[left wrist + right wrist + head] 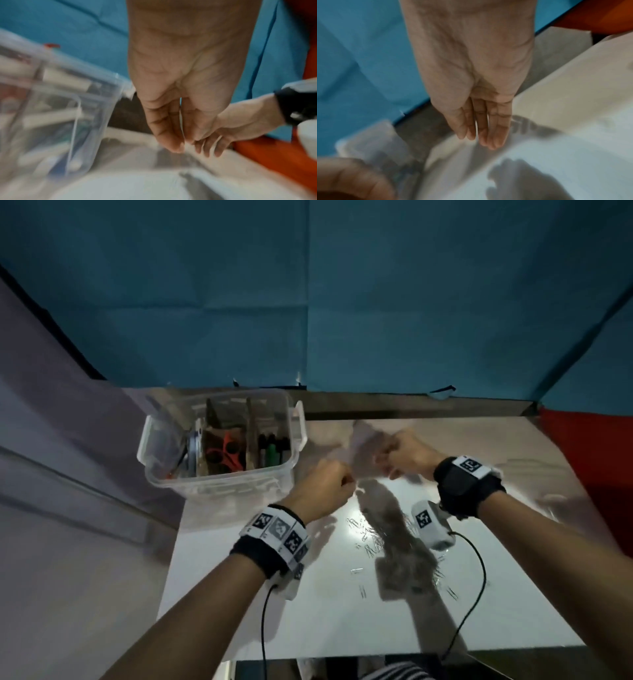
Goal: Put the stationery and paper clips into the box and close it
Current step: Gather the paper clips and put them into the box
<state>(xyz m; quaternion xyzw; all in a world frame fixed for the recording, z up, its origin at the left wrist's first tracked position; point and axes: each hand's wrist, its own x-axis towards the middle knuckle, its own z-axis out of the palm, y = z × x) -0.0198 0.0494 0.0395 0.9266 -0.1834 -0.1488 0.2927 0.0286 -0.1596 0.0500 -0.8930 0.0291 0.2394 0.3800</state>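
Observation:
A clear plastic box [222, 484] stands open at the table's back left, with red-handled scissors [227, 455] and dark markers [272, 451] in its compartments. Several metal paper clips [368, 537] lie scattered on the white table. My left hand [346, 484] hovers just right of the box, and my right hand [400, 453] is close beside it. In the wrist views the left hand [176, 142] and the right hand [484, 135] have fingers straight and together, pointing down. I see nothing held in either. The box wall [82, 121] is blurred.
The white table [308, 628] has a blue backdrop [308, 302] behind it and red cloth [589, 446] at the right. Black cables [479, 577] trail from both wrist cameras over the table. Both hands' shadows fall across the paper clips.

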